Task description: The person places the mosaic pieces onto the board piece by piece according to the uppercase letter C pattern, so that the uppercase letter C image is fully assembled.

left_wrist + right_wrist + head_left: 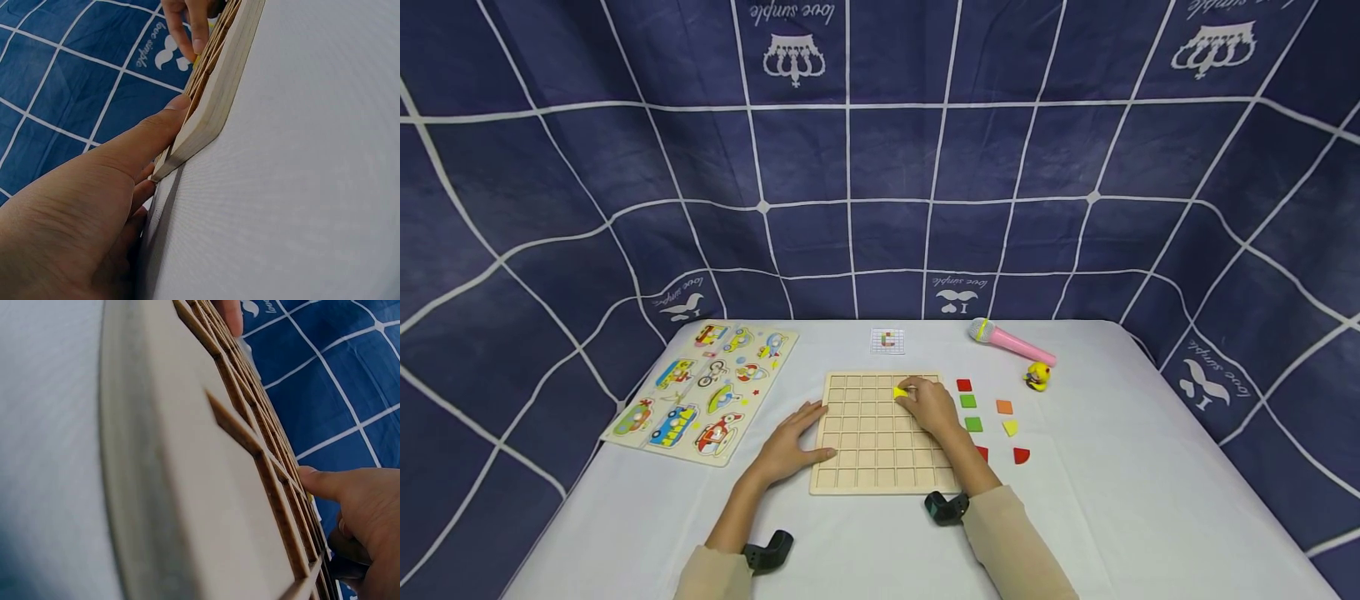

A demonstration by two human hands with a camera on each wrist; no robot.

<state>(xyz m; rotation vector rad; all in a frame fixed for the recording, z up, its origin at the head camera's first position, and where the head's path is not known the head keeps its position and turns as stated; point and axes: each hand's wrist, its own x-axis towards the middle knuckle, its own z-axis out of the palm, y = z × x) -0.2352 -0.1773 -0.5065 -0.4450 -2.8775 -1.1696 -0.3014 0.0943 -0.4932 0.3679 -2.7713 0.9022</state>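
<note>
A pale wooden grid board [867,480] lies flat on the table. My right hand [931,406] reaches over its upper right part, thumb and forefinger pinching a small yellow piece [899,392] at a grid cell. Along the board's left edge rests my left hand [786,446], its fingers extended and its thumb touching the rim; the left wrist view shows the thumb [153,134] against the board's side. Right of the board lie flat pieces, among them a red square [964,385], a green square [973,424], an orange piece [1004,407] and a red quarter-circle [1021,456].
A picture puzzle board [733,433] with vehicles lies at the left. Behind the grid board is a small pattern card [887,341]. A pink toy microphone [1022,344] and a yellow duck figure [1037,376] sit at the back right. A blue checked curtain [887,158] surrounds the table.
</note>
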